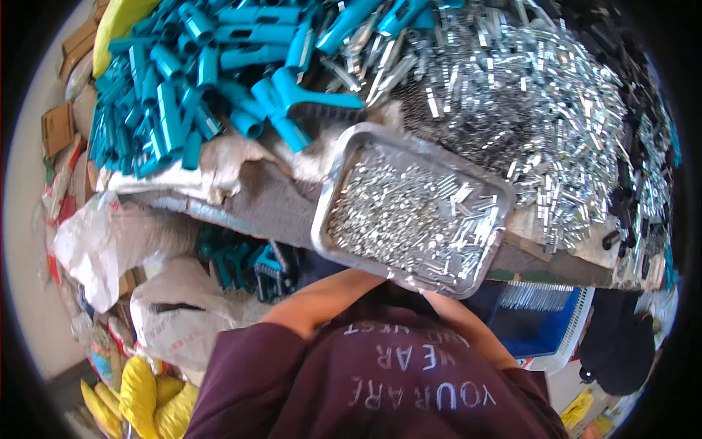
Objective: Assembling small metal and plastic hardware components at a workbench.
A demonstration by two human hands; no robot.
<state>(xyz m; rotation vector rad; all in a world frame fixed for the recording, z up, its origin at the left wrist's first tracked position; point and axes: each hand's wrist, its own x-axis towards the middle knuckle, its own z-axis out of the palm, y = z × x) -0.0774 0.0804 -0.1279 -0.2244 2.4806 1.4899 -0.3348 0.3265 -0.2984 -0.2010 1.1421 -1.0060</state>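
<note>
Counter (278, 208): grey top, worn front edge, partly draped with pale cloth (227, 157).
Left portion: heap of teal plastic handles (197, 80).
Right portion: large heap of small bright metal parts (541, 110).
Front edge: shallow metal tray (333, 194) overhanging, filled with small metal pieces.
Far right: black parts (629, 197), indistinct.

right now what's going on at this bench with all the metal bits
A person sits at a workbench with a metal tray of small silvery parts jutting over its near edge. Both forearms reach under the tray, so the hands and fingers are hidden. Behind the tray lies a heap of teal plastic handles on the left and a large pile of shiny metal clips on the right.
</note>
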